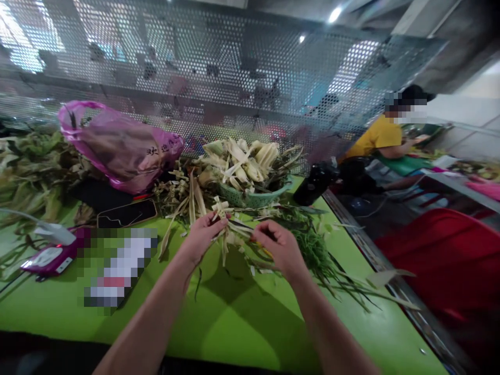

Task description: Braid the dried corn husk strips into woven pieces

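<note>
My left hand (205, 234) is closed, with thumb and fingers gripping a small woven piece of pale dried leaf strips (221, 207). Loose ends of the strips hang below it. To the right, my right hand (275, 240) pinches the end of a strip (242, 228) that runs across from the woven piece. Both hands are above the green tabletop, in front of a green plastic basket (253, 199) heaped with pale dried husk-like leaves (244, 164). Green leafy sprigs (312, 242) lie just right of my right hand.
Further left are a pink plastic bag (117, 151), a phone (127, 213), a purple device with a cable (49, 259) and dried leaves (35, 177). A dark bottle (315, 183) stands near the right edge. Beyond are a red chair (437, 255) and a person in yellow (380, 135).
</note>
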### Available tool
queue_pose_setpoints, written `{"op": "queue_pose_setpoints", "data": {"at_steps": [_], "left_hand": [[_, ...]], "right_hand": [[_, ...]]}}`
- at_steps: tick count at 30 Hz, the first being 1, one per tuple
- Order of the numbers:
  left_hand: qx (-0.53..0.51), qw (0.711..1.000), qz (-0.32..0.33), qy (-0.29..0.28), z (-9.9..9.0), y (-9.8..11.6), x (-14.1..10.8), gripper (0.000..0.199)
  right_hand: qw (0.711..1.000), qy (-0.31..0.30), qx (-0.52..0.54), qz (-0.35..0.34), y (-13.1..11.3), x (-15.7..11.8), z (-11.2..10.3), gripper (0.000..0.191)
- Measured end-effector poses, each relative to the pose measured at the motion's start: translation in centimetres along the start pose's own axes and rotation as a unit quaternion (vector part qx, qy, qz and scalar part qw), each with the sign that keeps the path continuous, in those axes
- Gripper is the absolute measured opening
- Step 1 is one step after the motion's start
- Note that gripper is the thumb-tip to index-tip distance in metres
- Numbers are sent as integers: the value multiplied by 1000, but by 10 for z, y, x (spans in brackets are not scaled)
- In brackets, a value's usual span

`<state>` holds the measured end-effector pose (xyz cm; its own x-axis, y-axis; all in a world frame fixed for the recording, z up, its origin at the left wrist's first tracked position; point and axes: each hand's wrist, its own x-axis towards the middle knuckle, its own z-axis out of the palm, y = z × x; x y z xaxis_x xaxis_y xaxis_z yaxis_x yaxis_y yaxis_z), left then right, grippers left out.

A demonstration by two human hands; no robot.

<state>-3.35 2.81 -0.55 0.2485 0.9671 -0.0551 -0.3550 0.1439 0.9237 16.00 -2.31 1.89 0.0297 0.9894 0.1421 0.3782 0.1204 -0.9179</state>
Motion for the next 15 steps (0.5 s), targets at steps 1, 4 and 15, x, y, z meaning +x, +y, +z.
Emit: {"op": "queue_pose_setpoints", "data": {"at_steps": [1,4,15], "left_hand": [[-12,1000,-1,19,-2,1,1,38],[-58,996,4,73,-6,3,4,37],[-123,948,92,279,-26,33,12,30]], "right_hand": [[999,32,8,-8,-1,1,-6,20],[996,83,31,-17,-1,4,-17,21],[990,8,-117,-77,18,8,-3,19]]}}
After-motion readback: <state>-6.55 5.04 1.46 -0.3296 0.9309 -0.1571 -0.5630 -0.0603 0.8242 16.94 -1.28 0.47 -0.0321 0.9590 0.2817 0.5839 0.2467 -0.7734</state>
